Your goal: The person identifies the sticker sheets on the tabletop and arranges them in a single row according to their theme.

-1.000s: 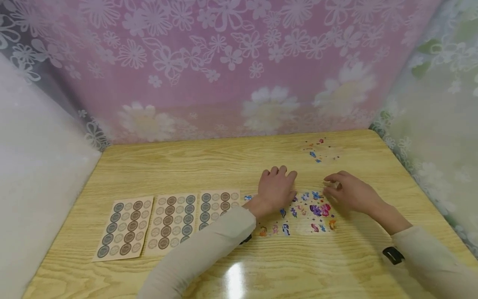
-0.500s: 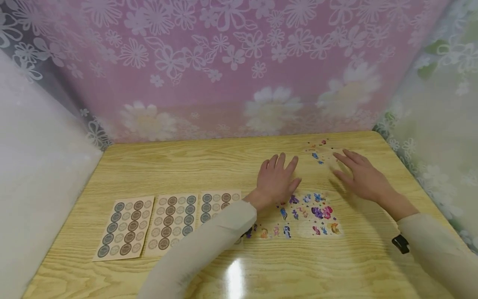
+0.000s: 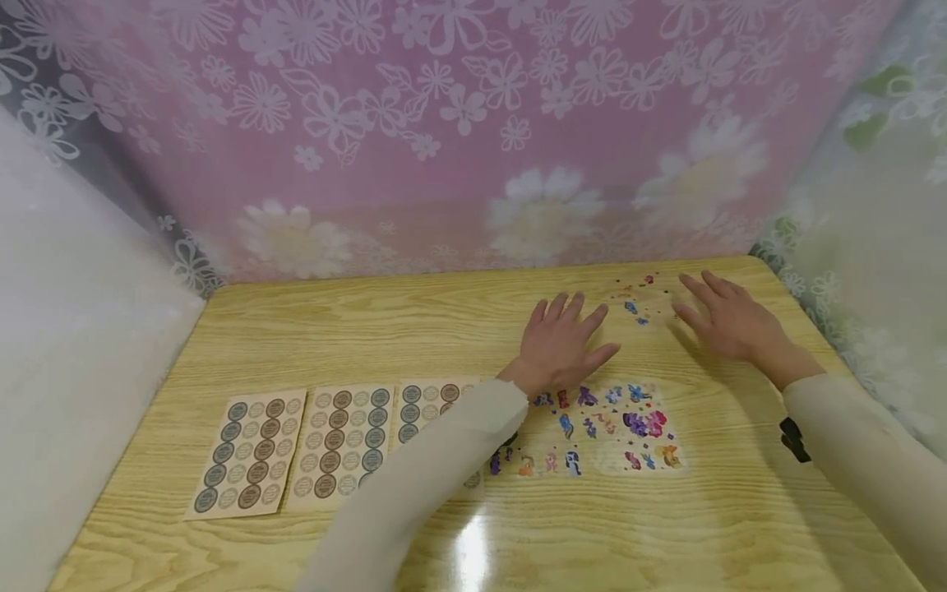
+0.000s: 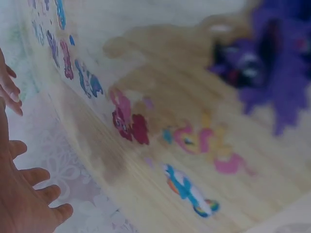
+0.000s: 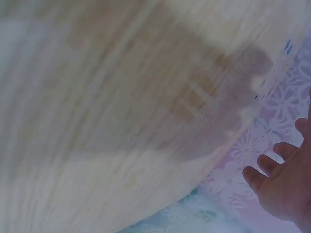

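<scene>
My left hand (image 3: 560, 345) hovers with spread fingers over the far edge of the clear pony sticker sheets (image 3: 647, 423), holding nothing. In the left wrist view, that hand (image 4: 26, 199) shows its fingers apart, with printed ponies (image 4: 129, 121) on the see-through film beside it. To the right, my right hand (image 3: 736, 325) reaches toward the back of the table, fingers loosely extended beside a small clear sheet of stickers (image 3: 630, 307). The right wrist view shows this right hand (image 5: 284, 179) with nothing in its fingers, its shadow falling on the wood.
Three beige sheets of round labels lie in a row at the left: the leftmost label sheet (image 3: 247, 452), the middle label sheet (image 3: 340, 440) and a third label sheet (image 3: 429, 403) partly under the left sleeve. Floral curtains (image 3: 414, 164) stand behind the wooden table (image 3: 355, 329).
My right hand has moved away from the near sticker sheets, back and to the right, beside the far sticker sheet. My left hand has shifted slightly farther forward and its fingers have spread.
</scene>
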The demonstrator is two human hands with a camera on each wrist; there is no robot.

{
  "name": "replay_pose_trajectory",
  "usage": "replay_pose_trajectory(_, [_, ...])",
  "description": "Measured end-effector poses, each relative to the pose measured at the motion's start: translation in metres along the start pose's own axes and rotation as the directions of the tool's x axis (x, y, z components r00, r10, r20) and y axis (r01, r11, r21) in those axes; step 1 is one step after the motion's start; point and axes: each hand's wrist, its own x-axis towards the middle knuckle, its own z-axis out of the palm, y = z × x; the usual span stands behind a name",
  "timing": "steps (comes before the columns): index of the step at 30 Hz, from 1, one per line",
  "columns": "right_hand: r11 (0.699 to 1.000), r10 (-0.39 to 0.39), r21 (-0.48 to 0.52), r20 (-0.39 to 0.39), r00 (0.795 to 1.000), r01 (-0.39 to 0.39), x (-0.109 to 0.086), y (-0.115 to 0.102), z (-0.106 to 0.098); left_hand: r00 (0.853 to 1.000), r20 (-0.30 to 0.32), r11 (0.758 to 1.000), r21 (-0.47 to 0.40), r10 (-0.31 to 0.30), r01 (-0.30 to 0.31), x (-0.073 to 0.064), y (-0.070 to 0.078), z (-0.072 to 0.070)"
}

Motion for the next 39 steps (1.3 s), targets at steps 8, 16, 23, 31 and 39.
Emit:
replay_pose_trajectory(8, [0.997,0.041,0.064,0.076,0.996,-0.045,0.02,0.003,-0.002,1.0,0.025,1.0,-0.009,-0.01,0.01,0.009,0.003,0.002])
replay_pose_trajectory(16, [0.998,0.043,0.046,0.087,0.995,-0.047,0.033,0.0,0.002,0.999,0.037,0.998,0.052,-0.023,0.021,0.012,0.003,0.001])
replay_pose_trajectory(23, [1.0,0.009,-0.001,0.105,0.994,-0.009,0.038,0.0,0.009,0.997,0.08,0.999,0.046,-0.016,0.012,0.013,0.003,0.002])
replay_pose_trajectory(31, [0.999,0.003,-0.044,0.094,0.996,0.001,0.043,-0.015,0.021,0.995,0.09,0.998,0.048,-0.049,0.045,0.005,-0.01,0.003])
replay_pose_trajectory(39, [0.993,-0.055,-0.102,0.069,0.996,0.062,0.042,-0.063,0.037,0.989,0.107,0.993,0.064,-0.106,0.1,-0.005,-0.036,0.01])
